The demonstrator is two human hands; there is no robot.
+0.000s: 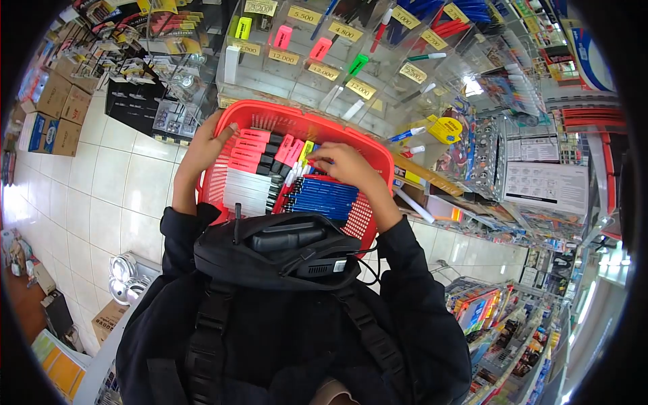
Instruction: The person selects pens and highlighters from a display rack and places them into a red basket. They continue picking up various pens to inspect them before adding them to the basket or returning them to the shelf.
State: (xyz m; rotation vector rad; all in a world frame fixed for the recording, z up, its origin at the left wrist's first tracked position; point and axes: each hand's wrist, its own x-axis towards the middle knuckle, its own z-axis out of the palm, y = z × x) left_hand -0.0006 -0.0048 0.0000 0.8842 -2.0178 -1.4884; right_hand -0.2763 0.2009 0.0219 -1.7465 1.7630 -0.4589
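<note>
A red plastic basket (270, 110) is in front of my chest, against the display rack. My left hand (212, 140) grips its left rim, thumb hooked over the edge. Inside lie pink highlighters (248, 156) with black caps, white markers (244, 189), and a bundle of blue pens (327, 198). My right hand (339, 164) reaches in over the far right part, fingers bent and pinched beside a yellow highlighter (306, 150). What its fingertips hold, if anything, is hidden. Several white-and-red pens (291, 177) lie between the highlighters and the blue pens.
A clear compartment rack (297, 81) with price labels holds highlighters, markers and pens beyond the basket. A black bag (277, 250) on my chest overlaps the basket's near edge. Shelves (499, 324) stand on the right; cardboard boxes (57, 101) sit on the tiled floor at left.
</note>
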